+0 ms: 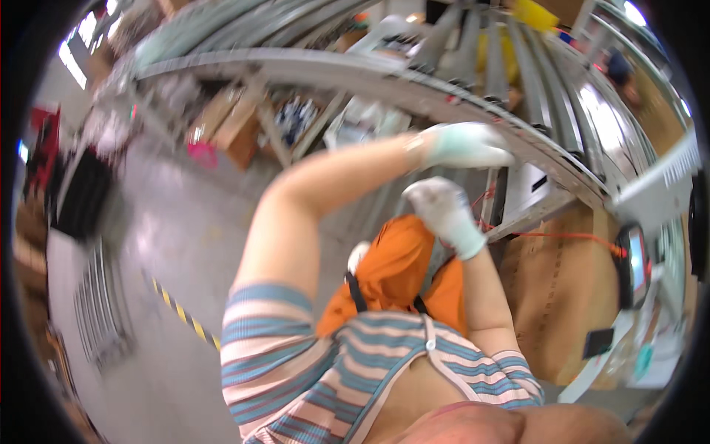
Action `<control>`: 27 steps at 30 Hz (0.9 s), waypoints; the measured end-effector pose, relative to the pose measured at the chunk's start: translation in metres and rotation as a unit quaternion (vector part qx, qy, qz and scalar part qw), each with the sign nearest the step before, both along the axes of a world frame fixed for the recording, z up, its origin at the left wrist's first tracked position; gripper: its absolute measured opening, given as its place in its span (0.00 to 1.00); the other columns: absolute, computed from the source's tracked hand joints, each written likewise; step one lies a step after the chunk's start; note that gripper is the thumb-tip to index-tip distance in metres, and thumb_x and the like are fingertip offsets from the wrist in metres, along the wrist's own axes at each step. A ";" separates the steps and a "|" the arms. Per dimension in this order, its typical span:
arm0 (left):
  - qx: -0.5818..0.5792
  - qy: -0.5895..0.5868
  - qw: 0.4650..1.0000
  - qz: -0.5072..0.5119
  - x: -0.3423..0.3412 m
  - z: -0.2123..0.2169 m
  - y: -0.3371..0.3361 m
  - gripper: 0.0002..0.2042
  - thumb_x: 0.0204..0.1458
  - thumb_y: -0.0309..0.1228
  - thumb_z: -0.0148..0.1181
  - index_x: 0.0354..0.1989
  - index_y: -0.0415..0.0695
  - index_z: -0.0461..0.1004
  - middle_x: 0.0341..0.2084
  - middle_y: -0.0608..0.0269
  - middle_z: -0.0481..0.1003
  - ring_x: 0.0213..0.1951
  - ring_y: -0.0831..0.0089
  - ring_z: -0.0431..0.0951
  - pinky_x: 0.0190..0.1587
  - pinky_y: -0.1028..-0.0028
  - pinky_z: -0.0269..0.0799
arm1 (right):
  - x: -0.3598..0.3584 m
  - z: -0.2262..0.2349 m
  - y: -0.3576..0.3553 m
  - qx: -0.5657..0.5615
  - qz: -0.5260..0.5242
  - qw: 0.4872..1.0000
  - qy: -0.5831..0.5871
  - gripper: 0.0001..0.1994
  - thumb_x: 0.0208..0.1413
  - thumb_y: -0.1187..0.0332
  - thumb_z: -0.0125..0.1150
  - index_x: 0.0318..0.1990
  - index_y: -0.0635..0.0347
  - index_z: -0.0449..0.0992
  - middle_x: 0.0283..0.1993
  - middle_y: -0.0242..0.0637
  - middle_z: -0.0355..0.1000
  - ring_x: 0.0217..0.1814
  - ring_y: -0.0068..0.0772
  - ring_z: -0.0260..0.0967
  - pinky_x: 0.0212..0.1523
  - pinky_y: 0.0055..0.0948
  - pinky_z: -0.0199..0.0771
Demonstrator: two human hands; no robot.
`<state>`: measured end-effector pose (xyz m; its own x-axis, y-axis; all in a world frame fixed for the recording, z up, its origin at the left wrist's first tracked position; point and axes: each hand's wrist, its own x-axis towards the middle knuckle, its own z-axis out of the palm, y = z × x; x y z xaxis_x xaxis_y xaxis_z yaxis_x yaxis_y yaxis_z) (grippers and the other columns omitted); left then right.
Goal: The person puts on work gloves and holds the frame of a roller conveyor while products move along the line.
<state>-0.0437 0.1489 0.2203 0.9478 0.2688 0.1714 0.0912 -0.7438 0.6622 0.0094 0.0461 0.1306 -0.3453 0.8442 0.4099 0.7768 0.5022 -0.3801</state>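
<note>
My left hand (467, 146), in a white glove with a pale green cuff, reaches across in front of the side rail of a roller conveyor (488, 111). Motion smears its fingers, and nothing shows clearly in them. Just below and nearer to me, my right hand (442, 207) wears a matching glove. Its fingers are curled in, and whatever they may hold is hidden. The two hands are close but apart, above my orange trousers (399, 255). A thin orange cable (562, 235) runs behind my right wrist towards a device with a lit screen (634, 266).
Large brown cardboard (551, 296) stands to my right, beside a white bench with a small black item (598, 342). Open cartons (235, 129) and a white plastic bag (366, 122) sit under the conveyor. Yellow-and-black tape (181, 311) marks the floor. A black crate (83, 194) stands left.
</note>
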 end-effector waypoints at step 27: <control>0.473 0.004 0.824 0.311 0.029 0.044 0.090 0.10 0.45 0.35 0.50 0.29 0.43 0.74 0.31 0.58 0.75 0.36 0.60 0.75 0.37 0.62 0.70 | 0.154 0.067 0.001 0.280 -0.311 0.906 0.062 0.07 0.49 0.67 0.52 0.29 0.58 0.74 0.31 0.43 0.71 0.36 0.48 0.67 0.38 0.43 0.66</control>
<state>-0.0145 0.2386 0.2646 0.6801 0.4524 0.5769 0.6509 -0.7347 -0.1912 0.1638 0.0474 0.1979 0.2040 0.5071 0.8374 0.9442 0.1239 -0.3051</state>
